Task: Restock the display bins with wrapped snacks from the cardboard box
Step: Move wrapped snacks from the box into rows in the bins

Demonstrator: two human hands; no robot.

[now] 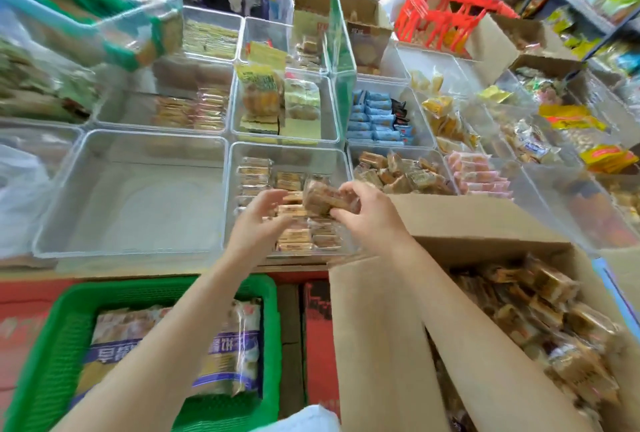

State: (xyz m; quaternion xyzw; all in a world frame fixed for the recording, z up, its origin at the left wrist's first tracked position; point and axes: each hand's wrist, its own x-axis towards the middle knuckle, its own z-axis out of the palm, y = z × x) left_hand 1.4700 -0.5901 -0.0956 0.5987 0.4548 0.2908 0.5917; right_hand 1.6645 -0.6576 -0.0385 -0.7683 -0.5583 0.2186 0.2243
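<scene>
Nearest the camera, the open cardboard box (381, 345) sits at the lower right, and wrapped snacks (554, 327) are piled deep inside it, so plenty is left to move. Beside it on the left, a green basket (52, 345) holds large bags. Over the clear middle bin (239, 154), the right hand (367, 210) grasps a small bundle of snacks (322, 201), seemingly two or three, though motion blur hides the count. The left hand (263, 213) hovers just beside it, fingers spread and holding nothing. That bin is roughly half filled with neat rows; the empty bin (59, 203) to its left has nothing in it.
</scene>
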